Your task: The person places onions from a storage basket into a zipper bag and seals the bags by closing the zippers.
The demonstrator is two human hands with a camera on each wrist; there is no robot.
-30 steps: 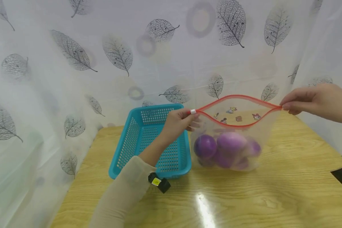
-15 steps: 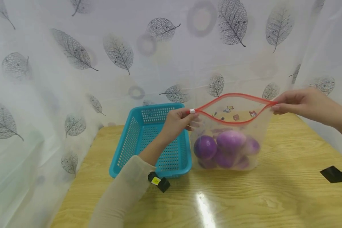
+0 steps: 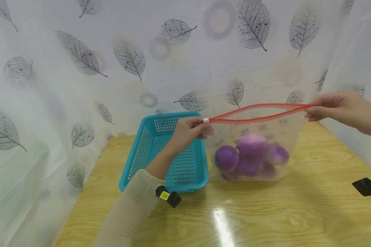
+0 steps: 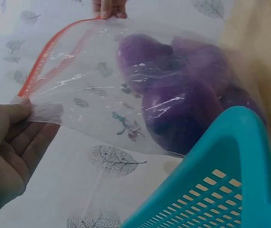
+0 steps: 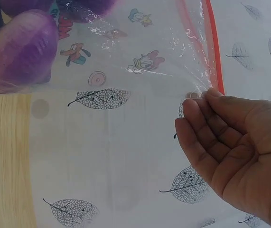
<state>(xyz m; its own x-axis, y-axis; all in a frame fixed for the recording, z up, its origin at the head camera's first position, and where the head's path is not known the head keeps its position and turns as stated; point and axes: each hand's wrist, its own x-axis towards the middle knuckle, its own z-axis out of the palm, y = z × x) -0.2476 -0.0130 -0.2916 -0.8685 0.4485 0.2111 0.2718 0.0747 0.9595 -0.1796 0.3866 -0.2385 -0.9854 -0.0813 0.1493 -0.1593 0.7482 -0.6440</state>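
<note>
A clear slider zip bag (image 3: 228, 137) with a red zip edge (image 3: 259, 119) hangs between both hands, its mouth a narrow gap. Several rounded purple vegetables (image 3: 251, 144), some with paler patches, lie in its bottom half. At the left end of the zip, beside the white slider (image 3: 206, 120), my left hand (image 3: 183, 135) pinches the corner between thumb and fingers. My right hand (image 3: 347, 109) pinches the opposite end of the zip. Cartoon prints (image 5: 147, 61) show on the film in the right wrist view.
A turquoise plastic basket (image 3: 133, 154) with perforated walls stands on the wooden table (image 3: 259, 212), left of the bag and under my left forearm. A pale leaf-print sheet (image 3: 179, 75) hangs behind the table.
My right hand has moved in, then back out to the right, stretching the zip edge. The bag's mouth has narrowed. My left hand has shifted slightly left.
</note>
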